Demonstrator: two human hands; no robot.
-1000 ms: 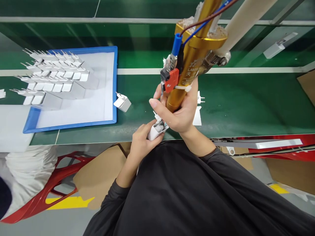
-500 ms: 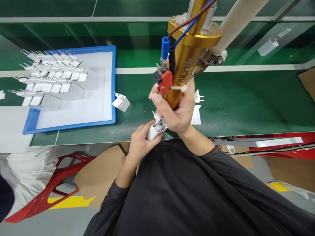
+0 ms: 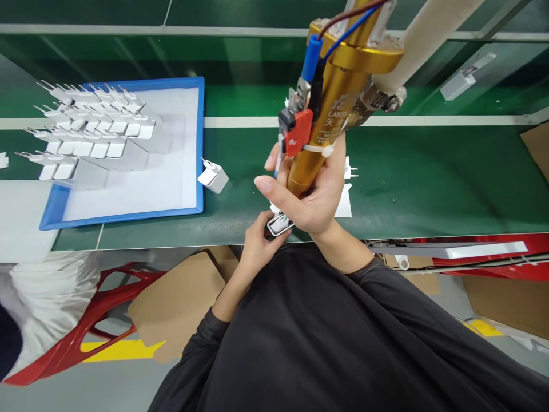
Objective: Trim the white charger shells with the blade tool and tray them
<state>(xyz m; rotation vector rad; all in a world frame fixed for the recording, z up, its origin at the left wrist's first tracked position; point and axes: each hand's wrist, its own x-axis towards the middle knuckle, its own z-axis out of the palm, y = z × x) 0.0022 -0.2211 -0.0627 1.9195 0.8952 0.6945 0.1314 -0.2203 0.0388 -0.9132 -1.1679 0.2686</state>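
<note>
While a white garment [image 3: 55,297] and a red chair [image 3: 100,312] show at the lower left, a blue-rimmed tray [image 3: 199,143] lies above them on the green worktop [image 3: 244,154]. Rows of white plug adapters [image 3: 99,150] stand on its left part, their pins pointing up and to the left. Just beside the tray's right edge sits a lone adapter [image 3: 214,178]. Next comes the person's left hand [image 3: 258,245], its thumb and fingers clamped on a white casing [image 3: 281,225] at the worktop's front edge; the casing's oval mouth faces up, with parts visible inside. Directly above it, the right hand [image 3: 315,206] is wrapped around a gold tool [image 3: 319,151], its thumb stretched out to the left. The tool's lower tip is hidden. A red switch [image 3: 299,134] is strapped to the tool's left side. Right of this hand lie a pronged piece [image 3: 347,168] and a flat white piece [image 3: 345,202]; farther right, near the top, is a white box-shaped piece [image 3: 457,86].
</note>
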